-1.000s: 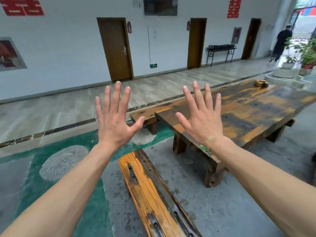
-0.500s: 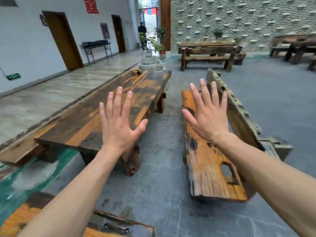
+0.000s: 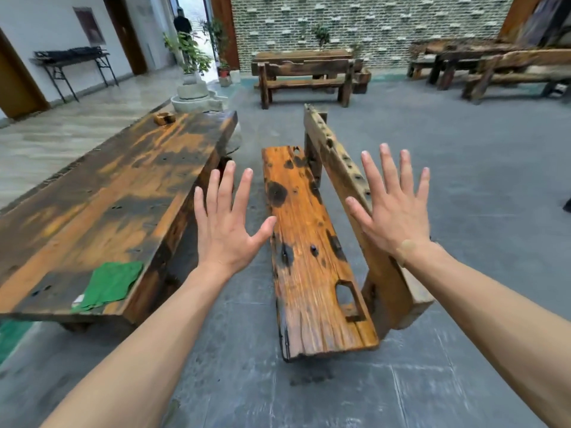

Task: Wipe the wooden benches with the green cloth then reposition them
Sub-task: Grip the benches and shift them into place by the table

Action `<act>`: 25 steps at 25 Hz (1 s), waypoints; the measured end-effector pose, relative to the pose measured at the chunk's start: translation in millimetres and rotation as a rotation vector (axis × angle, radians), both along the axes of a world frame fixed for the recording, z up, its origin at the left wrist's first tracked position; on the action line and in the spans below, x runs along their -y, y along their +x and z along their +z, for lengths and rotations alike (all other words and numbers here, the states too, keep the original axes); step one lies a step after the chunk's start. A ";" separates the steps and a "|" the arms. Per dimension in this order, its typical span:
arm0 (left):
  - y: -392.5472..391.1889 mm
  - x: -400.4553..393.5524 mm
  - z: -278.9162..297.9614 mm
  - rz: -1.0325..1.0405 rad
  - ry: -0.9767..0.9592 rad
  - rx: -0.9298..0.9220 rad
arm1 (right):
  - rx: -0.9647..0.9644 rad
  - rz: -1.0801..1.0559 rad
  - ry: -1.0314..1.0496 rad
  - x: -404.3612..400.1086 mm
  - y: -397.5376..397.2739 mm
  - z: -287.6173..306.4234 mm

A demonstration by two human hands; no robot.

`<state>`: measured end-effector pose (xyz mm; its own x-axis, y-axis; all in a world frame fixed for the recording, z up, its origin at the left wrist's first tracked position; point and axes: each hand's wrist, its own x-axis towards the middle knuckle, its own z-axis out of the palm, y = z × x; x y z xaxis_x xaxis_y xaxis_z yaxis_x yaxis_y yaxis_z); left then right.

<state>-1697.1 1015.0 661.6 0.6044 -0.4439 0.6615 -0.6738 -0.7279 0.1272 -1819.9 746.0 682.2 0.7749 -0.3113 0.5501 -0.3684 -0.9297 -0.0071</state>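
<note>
An orange wooden bench with a slanted backrest stands on the grey floor in front of me, running away from me. A green cloth lies crumpled on the near corner of the long wooden table to the left. My left hand is raised in the air between table and bench, fingers spread, holding nothing. My right hand is held up the same way in front of the backrest, fingers apart and empty. Neither hand touches the bench or the cloth.
More wooden benches and tables stand along the far brick wall. A stone planter with a plant sits beyond the table's far end. A small wooden block rests on the table. A person stands in the far doorway.
My view has swung to the right, from the wall with doors to the table and the backrest bench; the green cloth has come into sight. Both hands stay raised and spread.
</note>
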 end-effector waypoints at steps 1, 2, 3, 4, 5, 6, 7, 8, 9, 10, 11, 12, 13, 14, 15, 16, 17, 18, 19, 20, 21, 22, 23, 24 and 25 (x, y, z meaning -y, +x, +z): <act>2.9 7.9 -3.1 -0.004 0.012 -0.008 | -0.006 -0.005 0.013 9.2 5.0 -1.1; 6.9 13.9 -6.6 -0.005 0.023 -0.016 | -0.016 -0.009 0.029 16.2 11.6 -2.0; 11.4 17.0 -10.6 -0.008 0.030 -0.026 | -0.025 -0.012 0.040 20.2 17.6 -4.2; 17.8 19.2 -14.8 -0.012 0.035 -0.041 | -0.035 -0.015 0.048 22.5 23.4 -7.7; 26.1 21.5 -18.2 -0.011 0.035 -0.057 | -0.044 -0.017 0.047 24.0 29.7 -12.2; 34.4 23.8 -20.7 -0.005 0.032 -0.072 | -0.048 -0.016 0.037 24.2 35.7 -16.3; 43.2 27.4 -22.6 -0.001 0.029 -0.081 | -0.052 -0.017 0.028 25.0 42.0 -19.8; 50.6 30.6 -24.0 -0.001 0.027 -0.084 | -0.060 -0.020 0.026 26.5 47.3 -22.3; 58.3 34.4 -25.3 -0.012 0.021 -0.083 | -0.070 -0.027 0.028 29.8 53.1 -23.7; 67.7 38.6 -26.1 -0.026 0.016 -0.079 | -0.077 -0.039 0.032 33.6 60.8 -23.9; 77.7 42.2 -26.5 -0.038 0.012 -0.074 | -0.078 -0.052 0.036 36.9 69.8 -23.8; 88.9 45.5 -26.7 -0.047 0.008 -0.074 | -0.080 -0.062 0.035 39.7 80.0 -22.9; 100.7 46.6 -28.0 -0.050 0.005 -0.076 | -0.087 -0.065 0.033 41.3 91.2 -22.4; 114.2 46.0 -29.9 -0.052 0.005 -0.080 | -0.089 -0.066 0.034 41.3 104.6 -22.2; 126.1 45.3 -32.6 -0.053 0.009 -0.080 | -0.082 -0.071 0.035 40.7 116.7 -22.3; 136.6 45.7 -35.1 -0.055 0.015 -0.076 | -0.072 -0.075 0.040 39.7 127.4 -22.7; 148.8 46.3 -37.0 -0.057 0.020 -0.076 | -0.070 -0.078 0.053 38.2 139.5 -23.7; 159.0 47.6 -38.6 -0.059 0.020 -0.081 | -0.072 -0.078 0.063 36.3 149.2 -25.7; 167.5 49.5 -40.1 -0.062 0.016 -0.088 | -0.074 -0.078 0.064 34.6 156.5 -28.9; 174.6 52.9 -42.9 -0.067 0.013 -0.100 | -0.080 -0.084 0.062 34.1 162.6 -33.6; 179.9 57.4 -46.2 -0.075 0.012 -0.114 | -0.088 -0.089 0.066 35.7 167.2 -39.2; 183.1 63.3 -51.1 -0.084 0.015 -0.128 | -0.100 -0.094 0.080 38.9 171.0 -45.6; 185.4 69.4 -57.5 -0.092 0.019 -0.138 | -0.109 -0.100 0.098 42.5 174.2 -53.3; 186.8 75.8 -64.6 -0.096 0.023 -0.149 | -0.114 -0.100 0.113 46.3 176.7 -61.2; 187.5 83.5 -76.7 -0.094 0.025 -0.171 | -0.122 -0.096 0.126 51.5 179.1 -73.3</act>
